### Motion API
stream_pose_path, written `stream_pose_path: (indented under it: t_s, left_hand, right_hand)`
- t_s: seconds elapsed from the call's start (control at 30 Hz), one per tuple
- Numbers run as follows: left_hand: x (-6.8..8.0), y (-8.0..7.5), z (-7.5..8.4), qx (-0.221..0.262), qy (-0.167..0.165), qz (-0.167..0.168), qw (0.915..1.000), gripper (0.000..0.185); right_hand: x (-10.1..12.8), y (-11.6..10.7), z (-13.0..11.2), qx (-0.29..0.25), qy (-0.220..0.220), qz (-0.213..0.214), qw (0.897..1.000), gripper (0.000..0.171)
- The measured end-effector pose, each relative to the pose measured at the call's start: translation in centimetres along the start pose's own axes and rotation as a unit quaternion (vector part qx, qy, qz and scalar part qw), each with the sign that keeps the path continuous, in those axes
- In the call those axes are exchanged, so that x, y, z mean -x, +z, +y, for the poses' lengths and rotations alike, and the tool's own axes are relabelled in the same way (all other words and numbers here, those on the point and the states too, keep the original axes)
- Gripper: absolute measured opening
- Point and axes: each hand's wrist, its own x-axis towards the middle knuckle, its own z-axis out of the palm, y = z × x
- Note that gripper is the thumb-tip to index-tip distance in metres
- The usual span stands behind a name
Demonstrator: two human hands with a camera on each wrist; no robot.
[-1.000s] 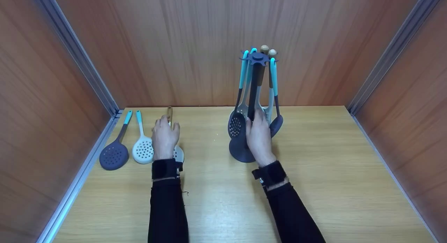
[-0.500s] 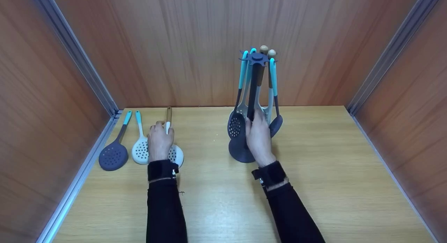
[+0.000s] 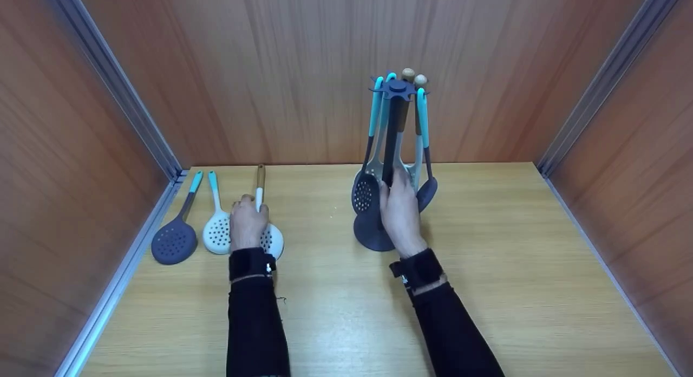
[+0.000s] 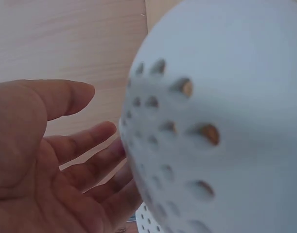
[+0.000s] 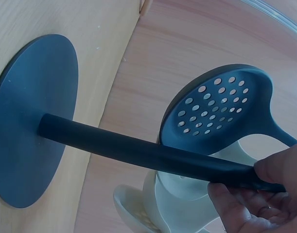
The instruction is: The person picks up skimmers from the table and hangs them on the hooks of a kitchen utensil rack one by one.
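Gripping the rack's (image 3: 395, 166) dark post, the right hand (image 3: 399, 214) is curling round it low down, at 1 o'clock on the bench (image 3: 487, 290). At 10 o'clock the left hand (image 3: 246, 225) is lying loosely over the white skimmer (image 3: 272, 240), fingers at its neck. Light, stiff plastic, probably slick; the handle (image 3: 260, 184) seems the best hold.

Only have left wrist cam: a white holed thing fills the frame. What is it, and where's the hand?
Observer: A white skimmer on the table. The left hand lies over it, fingertips at the handle; whether it grips, I can't tell.
Operator: Right hand?
Observer: The right hand grips the pole of the stand, which has utensils hanging on it.
Operator: Anything beside the skimmer?
Observer: Two more to its left: a second white one and a dark one.
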Motion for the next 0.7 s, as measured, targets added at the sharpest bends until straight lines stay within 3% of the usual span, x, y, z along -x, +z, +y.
stream_pose_path:
  t_s: [0.2,0.4,0.7]
  left_hand:
    - [-0.02,0.65,-0.42,-0.003,-0.007,-0.014,0.9999,0.046]
    - [-0.13,0.95,-0.52,-0.012,-0.003,-0.004,0.9999,0.042]
    - [-0.23,0.99,-0.54,-0.011,-0.018,-0.009,0.9997,0.039]
  right_hand:
    - [-0.01,-0.02,-0.06,0.001,0.005,-0.002,1.000,0.036]
    - [-0.10,-0.04,-0.05,0.005,0.006,-0.001,1.000,0.030]
    - [0.00,-0.06,0.00,0.003,0.003,-0.005,1.000,0.042]
